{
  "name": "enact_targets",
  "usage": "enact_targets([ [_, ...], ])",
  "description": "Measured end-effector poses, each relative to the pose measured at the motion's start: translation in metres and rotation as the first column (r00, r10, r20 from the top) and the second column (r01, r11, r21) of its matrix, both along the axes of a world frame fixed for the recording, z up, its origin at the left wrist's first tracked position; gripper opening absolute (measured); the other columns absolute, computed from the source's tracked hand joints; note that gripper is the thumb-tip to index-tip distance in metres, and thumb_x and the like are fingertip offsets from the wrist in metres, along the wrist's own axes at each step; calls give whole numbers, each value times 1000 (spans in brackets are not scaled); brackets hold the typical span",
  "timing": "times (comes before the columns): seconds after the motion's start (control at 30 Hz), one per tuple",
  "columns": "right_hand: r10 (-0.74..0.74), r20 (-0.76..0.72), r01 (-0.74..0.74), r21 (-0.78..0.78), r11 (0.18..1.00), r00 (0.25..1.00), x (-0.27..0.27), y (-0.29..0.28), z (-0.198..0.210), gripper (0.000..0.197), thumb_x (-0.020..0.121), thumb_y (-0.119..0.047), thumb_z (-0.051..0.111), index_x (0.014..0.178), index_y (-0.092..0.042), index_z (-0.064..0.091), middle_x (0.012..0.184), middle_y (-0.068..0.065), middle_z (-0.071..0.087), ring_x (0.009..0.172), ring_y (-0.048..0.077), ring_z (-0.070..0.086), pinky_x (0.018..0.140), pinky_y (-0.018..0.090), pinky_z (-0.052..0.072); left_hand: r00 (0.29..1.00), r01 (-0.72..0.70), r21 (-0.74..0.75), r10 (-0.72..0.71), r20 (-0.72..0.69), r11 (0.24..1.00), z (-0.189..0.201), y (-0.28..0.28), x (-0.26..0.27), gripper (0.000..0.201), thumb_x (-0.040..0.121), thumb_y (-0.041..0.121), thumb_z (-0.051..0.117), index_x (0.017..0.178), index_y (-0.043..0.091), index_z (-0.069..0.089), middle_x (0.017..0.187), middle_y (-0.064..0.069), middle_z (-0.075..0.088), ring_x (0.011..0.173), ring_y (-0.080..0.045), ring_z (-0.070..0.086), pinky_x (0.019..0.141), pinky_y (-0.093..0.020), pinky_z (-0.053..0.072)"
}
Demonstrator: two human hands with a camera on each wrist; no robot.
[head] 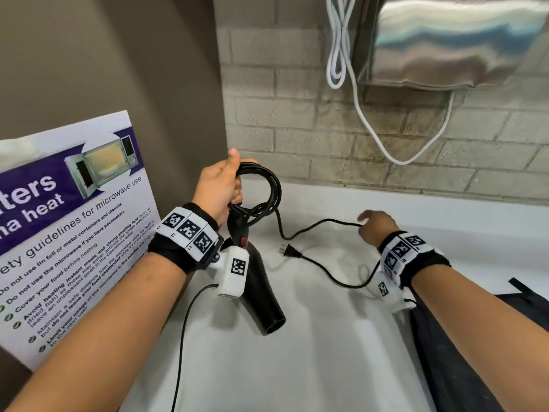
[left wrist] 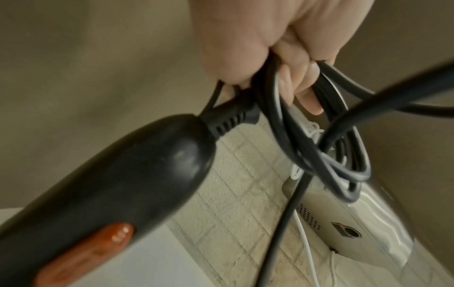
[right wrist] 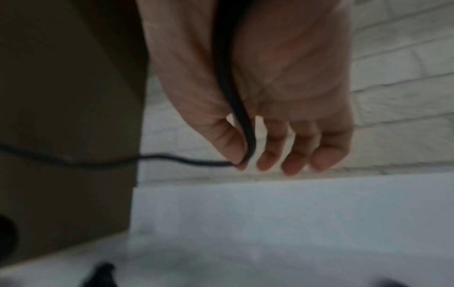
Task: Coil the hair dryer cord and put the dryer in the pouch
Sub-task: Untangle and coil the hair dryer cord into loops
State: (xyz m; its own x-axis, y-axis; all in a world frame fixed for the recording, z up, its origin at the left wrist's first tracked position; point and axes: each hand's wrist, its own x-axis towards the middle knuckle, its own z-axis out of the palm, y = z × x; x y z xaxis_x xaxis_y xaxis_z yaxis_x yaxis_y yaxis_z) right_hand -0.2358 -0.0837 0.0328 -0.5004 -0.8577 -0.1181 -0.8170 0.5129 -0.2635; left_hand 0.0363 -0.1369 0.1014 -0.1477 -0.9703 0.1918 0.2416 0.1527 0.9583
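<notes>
The 1 black hair dryer (head: pixel 255 281) hangs nozzle-down just above the white counter (head: pixel 326 367), its handle end up at the left hand (head: pixel 218 185); 1 orange-red switch (left wrist: pixel 90 252) shows on the handle. Its black cord (head: pixel 315 226) leaves the ribbed strain relief (left wrist: pixel 230 120) and is gathered into a bundle of loops (head: pixel 269 188) (about 3 turns, though the strands overlap too much for a sure count). The left hand's fingers (left wrist: pixel 302 81) are curled through and around those loops, thumb up, and carry the dryer by them.

From the coil, 1 free run of cord drops to the counter, rises to the right hand (head: pixel 377 227), passes under the wrist and curves back to the 2-prong plug (head: pixel 289 251), which lies flat on the counter between the 2 hands. In the right wrist view the right hand pinches the cord between thumb (right wrist: pixel 228 143) and forefinger, with the other 3 fingers hanging loosely bent beside it.

At the right edge of the counter lies 1 dark fabric item (head: pixel 463 346), possibly the pouch, though I cannot tell. Against the left wall leans 1 microwave safety poster (head: pixel 74 221). On the brick wall above hangs 1 steel hand dryer (head: pixel 451 40) with 1 white cable (head: pixel 341 46) looped beside it.
</notes>
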Motion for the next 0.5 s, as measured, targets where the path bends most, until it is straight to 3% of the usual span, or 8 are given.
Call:
enact_targets([
  [0.03,28,20,-25,-136,990,999,7,0,5,42,86,-13,47,127,-21,50,135,8,44,125,30,42,105,39,37,1000,4,-11,-4,7,1000,0,0,-2,38,97,37,40,79,15,65,35,11,25,31,-4,20,34,-15,21],
  [0.1,275,112,-216,-374,902,955,33,0,18,50,82,-3,47,127,-24,50,137,4,46,127,24,41,107,30,32,1000,17,-33,-16,21,999,0,-1,-8,38,97,36,40,80,14,65,35,11,25,31,-3,19,34,-15,20],
  [0.17,577,253,-414,-486,770,777,63,-1,33,57,84,9,41,132,-21,47,140,1,45,131,14,37,104,15,24,999,36,-48,-34,27,998,-1,-3,-13,38,97,36,40,81,13,65,35,12,24,32,-3,18,35,-15,19],
  [0.27,774,354,-641,-433,634,525,94,-7,34,60,89,12,39,138,-22,37,142,-4,40,134,7,29,110,19,16,998,49,-53,-46,45,997,-1,-4,-18,38,97,37,40,83,12,65,34,13,24,31,-3,18,34,-15,19],
  [0.33,802,429,-633,-497,594,416,103,-11,24,51,91,10,42,136,-14,37,132,-2,45,126,1,40,110,19,24,997,56,-57,-53,55,997,-1,-5,-19,38,97,37,41,83,11,65,34,13,25,31,-2,19,34,-15,19],
  [0.4,776,515,-538,-564,626,363,108,-14,18,33,92,7,44,120,-9,48,112,-1,55,99,-15,53,97,10,37,996,68,-64,-63,65,996,-2,-6,-20,38,96,37,42,82,12,65,35,12,26,31,-3,19,34,-14,18],
  [0.43,763,529,-493,-584,645,371,109,-16,17,24,92,5,43,105,-12,53,98,-2,59,84,-16,56,88,8,42,995,74,-65,-70,69,995,-2,-7,-20,38,96,38,43,80,12,66,37,9,26,31,-3,19,34,-14,17],
  [0.5,729,523,-346,-650,677,442,103,-22,13,27,94,3,42,82,-17,54,73,1,56,62,-6,57,70,12,48,994,90,-55,-86,68,994,-2,-9,-16,38,94,39,45,78,14,67,41,4,26,31,-3,19,34,-14,16],
])
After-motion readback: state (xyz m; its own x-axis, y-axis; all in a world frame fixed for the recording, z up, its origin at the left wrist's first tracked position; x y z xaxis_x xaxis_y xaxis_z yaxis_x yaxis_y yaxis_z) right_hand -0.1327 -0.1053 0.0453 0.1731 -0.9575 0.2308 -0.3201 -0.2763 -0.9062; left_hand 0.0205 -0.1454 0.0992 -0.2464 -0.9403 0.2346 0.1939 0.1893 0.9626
